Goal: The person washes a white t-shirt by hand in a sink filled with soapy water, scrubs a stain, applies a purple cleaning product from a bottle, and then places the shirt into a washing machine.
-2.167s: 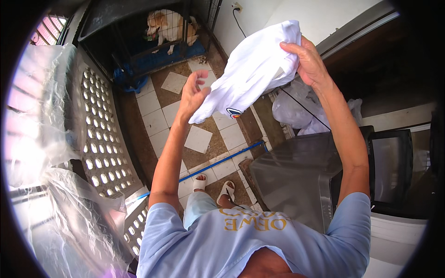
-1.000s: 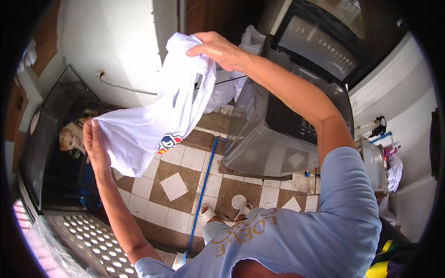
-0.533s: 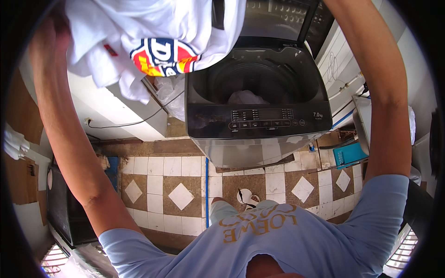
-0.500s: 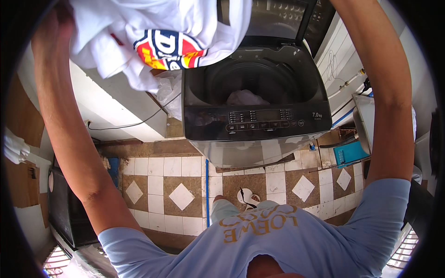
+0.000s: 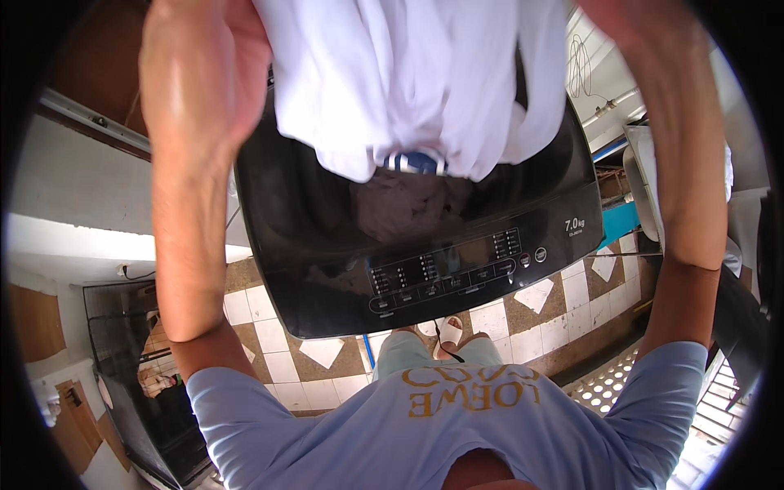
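A white T-shirt (image 5: 408,73) hangs bunched in folds over the open tub of a dark top-loading washing machine (image 5: 327,286). Part of a dark blue print shows at its lower hem. My left hand (image 5: 220,73), raised at the shirt's left side, is closed on the cloth, its fingertips hidden. On the other side my right hand (image 5: 625,20) is up at the shirt's right edge, blurred and cut off by the top of the picture. Below the shirt, pale crumpled laundry (image 5: 400,204) lies inside the tub.
The control panel (image 5: 445,273) faces me along the machine's front edge. A black rack-like cabinet (image 5: 122,343) stands at the left. Pipes (image 5: 612,106) run along the right wall, near a teal object (image 5: 619,222). The floor has white and brown tiles (image 5: 322,351).
The shirt has moved from the upper left to over the middle of the tub. Both hands have come closer together, and the washing machine now appears nearer and larger.
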